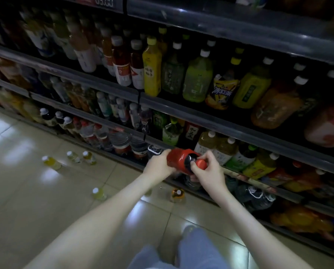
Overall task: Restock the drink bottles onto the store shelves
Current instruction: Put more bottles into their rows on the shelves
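Observation:
I hold a dark cola bottle with a red label (178,159) and a red cap in both hands, tilted on its side in front of the lower shelf. My left hand (158,164) grips its body from the left. My right hand (209,171) curls round the neck just behind the red cap. The shelf rail (240,133) behind the bottle fronts rows of green, yellow and tea drink bottles. Several small bottles stand loose on the floor: three yellowish ones (73,158) at the left, one (99,193) nearer me, and an orange one (177,194) below my hands.
Dark shelving runs diagonally from the left to the lower right, packed with bottles on every level. Pale glossy floor tiles (36,191) fill the lower left. My legs in blue trousers (197,251) and one shoe show at the bottom.

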The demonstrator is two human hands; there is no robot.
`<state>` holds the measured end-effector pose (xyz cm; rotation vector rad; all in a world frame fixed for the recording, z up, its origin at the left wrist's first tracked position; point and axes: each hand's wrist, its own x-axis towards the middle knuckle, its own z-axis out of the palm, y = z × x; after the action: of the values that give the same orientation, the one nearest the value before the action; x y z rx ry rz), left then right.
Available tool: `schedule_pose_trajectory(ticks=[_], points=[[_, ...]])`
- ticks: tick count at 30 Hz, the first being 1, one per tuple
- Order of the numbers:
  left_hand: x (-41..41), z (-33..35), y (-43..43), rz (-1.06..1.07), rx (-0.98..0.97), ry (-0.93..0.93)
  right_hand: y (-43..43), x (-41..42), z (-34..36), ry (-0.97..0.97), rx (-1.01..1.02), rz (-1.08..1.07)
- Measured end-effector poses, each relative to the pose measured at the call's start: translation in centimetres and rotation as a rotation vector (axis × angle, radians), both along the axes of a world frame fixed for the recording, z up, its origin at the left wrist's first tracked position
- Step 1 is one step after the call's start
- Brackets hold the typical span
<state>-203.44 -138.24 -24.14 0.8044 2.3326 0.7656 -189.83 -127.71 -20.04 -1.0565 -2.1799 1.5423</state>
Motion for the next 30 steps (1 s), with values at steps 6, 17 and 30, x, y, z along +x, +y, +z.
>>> schedule_pose_trajectory(ticks=[6,17,30], points=[[-1.3,-4.2,4.7,0.457,0.432,-1.001,1.6,-3.3,-3.3,-0.028,0.140,-0.075],[-5.4,-12.9,11.4,0.560,0.698,-1.293,7.6,-8.3,-13.7,-0.063,0.184,-0.020],[-9.2,-19.6,16.1,0.629,0.707,-1.206,12.2,-14.0,-20.3,-0.134,0.396,0.099]])
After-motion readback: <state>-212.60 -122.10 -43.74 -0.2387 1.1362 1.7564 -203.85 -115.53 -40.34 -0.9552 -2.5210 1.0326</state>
